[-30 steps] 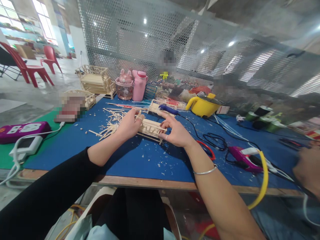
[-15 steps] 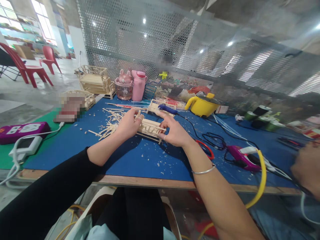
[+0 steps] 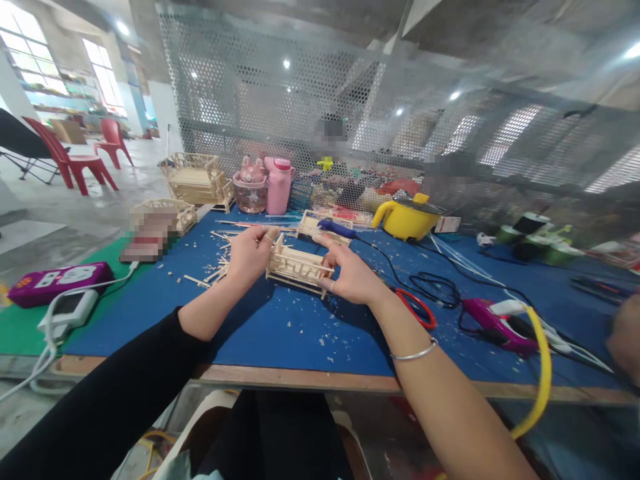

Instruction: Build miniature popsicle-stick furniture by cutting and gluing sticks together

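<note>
A small model made of thin wooden sticks (image 3: 300,268), with a railed side, stands on the blue tabletop between my hands. My right hand (image 3: 350,270) grips its right end, thumb in front and fingers behind. My left hand (image 3: 251,257) is closed in a pinch at the upper left corner, close to a short upright stick; whatever lies between its fingertips is hidden. Loose wooden sticks (image 3: 219,272) are scattered beside and behind my left hand. Just behind the model, a blue glue gun (image 3: 339,230) rests on another small wooden frame (image 3: 311,223).
Behind stand a larger wooden model (image 3: 196,181), a pink bottle (image 3: 279,190) and a yellow pot (image 3: 407,220). At right lie red-handled pliers or a red ring (image 3: 417,309), black cable and a purple power strip (image 3: 500,325). A co-worker's blurred hand (image 3: 625,333) is at the right edge.
My left hand has shifted slightly left, off the model's top, uncovering its left end and upright stick. My right hand keeps its hold. The whole view has tilted a little.
</note>
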Tool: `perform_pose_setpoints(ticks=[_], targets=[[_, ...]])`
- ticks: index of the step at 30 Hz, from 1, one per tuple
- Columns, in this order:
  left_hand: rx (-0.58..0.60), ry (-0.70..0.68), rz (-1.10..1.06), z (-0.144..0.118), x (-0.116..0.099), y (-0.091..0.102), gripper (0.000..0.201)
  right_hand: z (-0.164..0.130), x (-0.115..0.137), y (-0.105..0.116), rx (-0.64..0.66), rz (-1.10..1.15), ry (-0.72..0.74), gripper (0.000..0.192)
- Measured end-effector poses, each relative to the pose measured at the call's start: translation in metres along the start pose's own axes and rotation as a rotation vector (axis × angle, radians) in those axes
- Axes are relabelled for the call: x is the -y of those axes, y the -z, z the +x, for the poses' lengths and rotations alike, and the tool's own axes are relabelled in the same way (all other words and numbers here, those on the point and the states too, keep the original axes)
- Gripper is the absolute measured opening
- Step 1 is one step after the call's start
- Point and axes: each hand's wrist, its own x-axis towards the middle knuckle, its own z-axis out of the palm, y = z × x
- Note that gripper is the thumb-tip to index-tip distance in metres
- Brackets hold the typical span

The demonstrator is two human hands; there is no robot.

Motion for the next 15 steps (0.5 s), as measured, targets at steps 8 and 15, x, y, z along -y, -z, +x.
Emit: perform_pose_setpoints(ticks=[8, 15], targets=[[0.009, -0.134, -0.011, -0.0022, -0.0013, -0.0055, 0.009, 0.0021, -0.0008, 0.0010, 0.006, -0.011, 0.001, 0.079], [-0.010, -0.150, -0.012, -0.0023, -0.0023, -0.0034, 0.015, 0.0008, 0.0023, 0.0020, 0.015, -0.021, -0.031, 0.079]])
